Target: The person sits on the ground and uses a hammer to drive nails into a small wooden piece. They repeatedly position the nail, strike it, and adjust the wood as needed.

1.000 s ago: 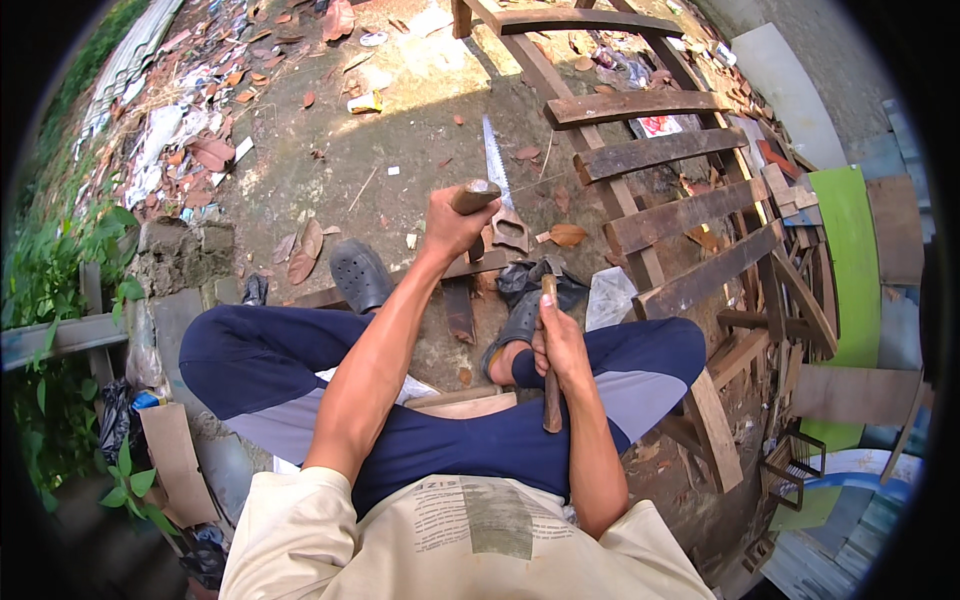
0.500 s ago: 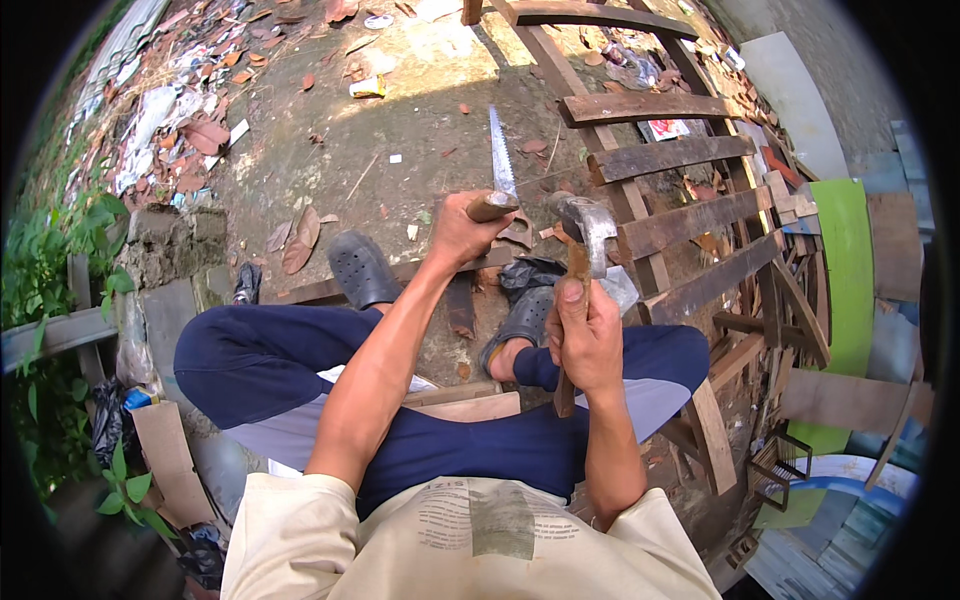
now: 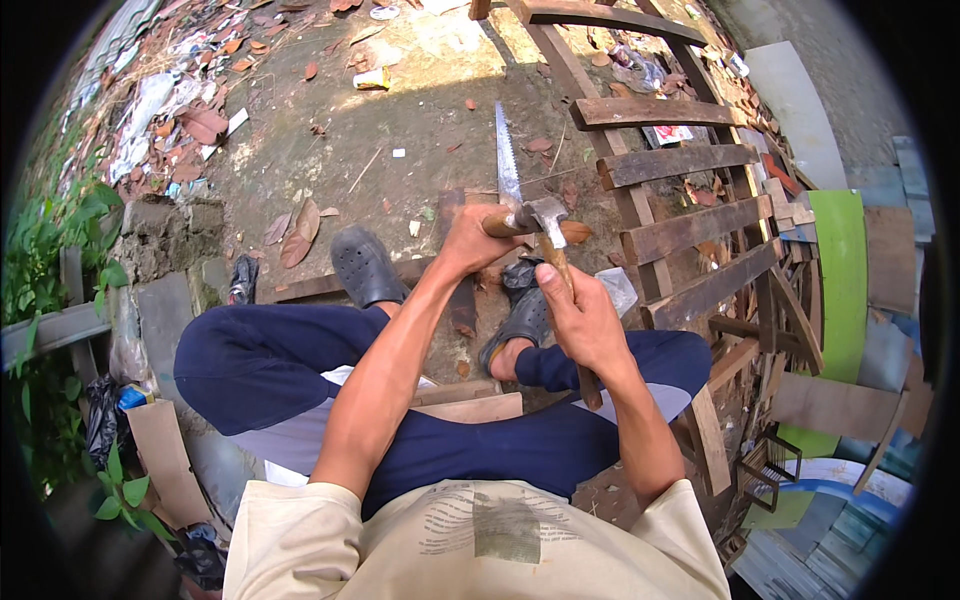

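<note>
My left hand (image 3: 472,240) is closed around the wooden grip of a handsaw (image 3: 507,160). Its toothed blade points away from me, over the concrete ground. In my right hand (image 3: 588,325) is a claw hammer (image 3: 543,213), held by its wooden handle with the lower end hanging out below the fist. The hammer head is against or just over the end of the saw's grip; whether they touch I cannot tell. Both tools are up in front of me, between my bent knees, above a dark wood piece (image 3: 463,305) lying on the ground.
A ladder-like wooden frame (image 3: 685,236) with several slats stands to the right, by a green board (image 3: 840,300) and scrap wood. My feet wear grey clogs (image 3: 366,265). A broken masonry block (image 3: 172,240) and plants (image 3: 65,240) are on the left. Litter and dry leaves (image 3: 204,125) lie farther off.
The hammer has moved left and its head now meets or overlaps the saw's grip. My right hand has tilted with it. My left hand has shifted slightly right and down.
</note>
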